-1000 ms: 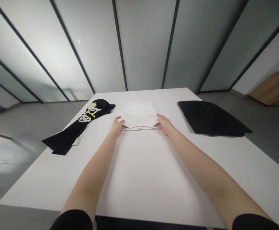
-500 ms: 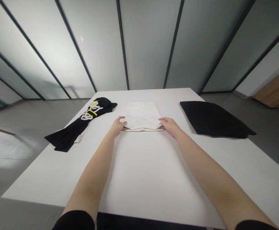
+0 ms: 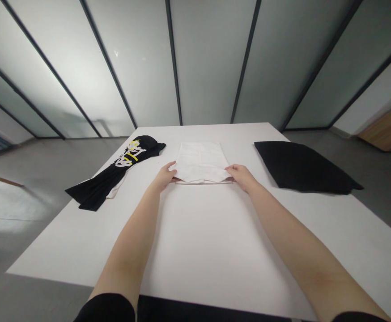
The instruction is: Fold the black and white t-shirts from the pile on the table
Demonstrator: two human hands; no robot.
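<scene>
A white folded cloth, maybe a garment (image 3: 201, 162), lies flat in the middle of the table, its near edge slightly raised over a lower layer. My left hand (image 3: 165, 176) grips its near left corner, thumb on top and fingers tucked beneath. At the near right corner, my right hand (image 3: 243, 176) pinches the cloth in the same way. The fingers under the fabric are partly hidden on both sides.
The white table (image 3: 195, 232) carries a bunched black garment with white and yellow print (image 3: 121, 167) on the left, a bit of white cloth under it. To the right lies a flat black cloth (image 3: 303, 167). Frosted glass panels (image 3: 209, 62) stand behind the table.
Both hands keep their hold on the white cloth's near corners. The whole view has shifted very slightly; the cloth itself barely differs.
</scene>
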